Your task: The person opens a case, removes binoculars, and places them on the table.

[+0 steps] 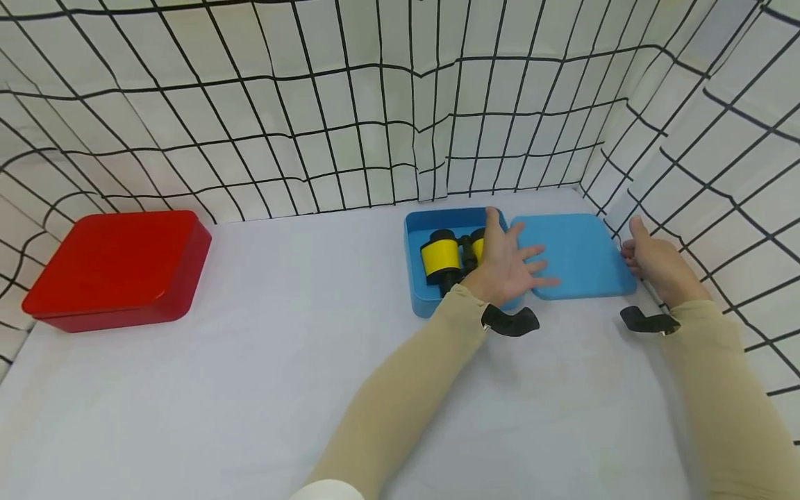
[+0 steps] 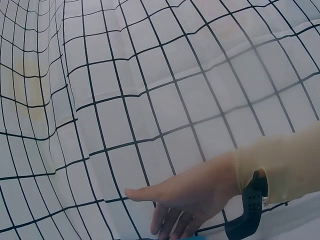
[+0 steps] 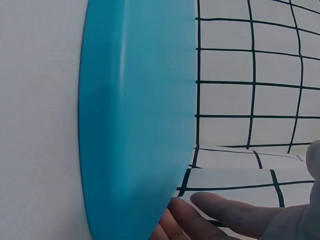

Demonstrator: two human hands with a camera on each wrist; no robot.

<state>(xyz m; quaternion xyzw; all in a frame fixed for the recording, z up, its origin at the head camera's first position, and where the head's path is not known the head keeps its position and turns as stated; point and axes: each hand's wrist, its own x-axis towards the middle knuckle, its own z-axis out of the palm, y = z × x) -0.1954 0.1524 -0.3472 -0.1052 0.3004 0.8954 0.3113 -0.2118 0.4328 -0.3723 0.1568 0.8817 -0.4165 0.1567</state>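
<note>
Toy binoculars (image 1: 441, 258), black with yellow barrels, lie inside the blue box (image 1: 426, 305). My left hand (image 1: 500, 267) is over the box's right side, fingers spread toward the right, covering part of the binoculars. A flat blue lid (image 1: 578, 253) lies against the box's right side. At the lid's right edge is my right hand (image 1: 662, 264), thumb raised and fingertips (image 3: 180, 212) right at the rim. The left wrist view shows this right hand (image 2: 195, 195) from the side, with a sliver of blue below its fingers.
A closed red box (image 1: 119, 267) stands at the far left of the white table (image 1: 281, 361). White walls with a black grid (image 1: 337, 104) rise behind and close along the right, beside my right hand.
</note>
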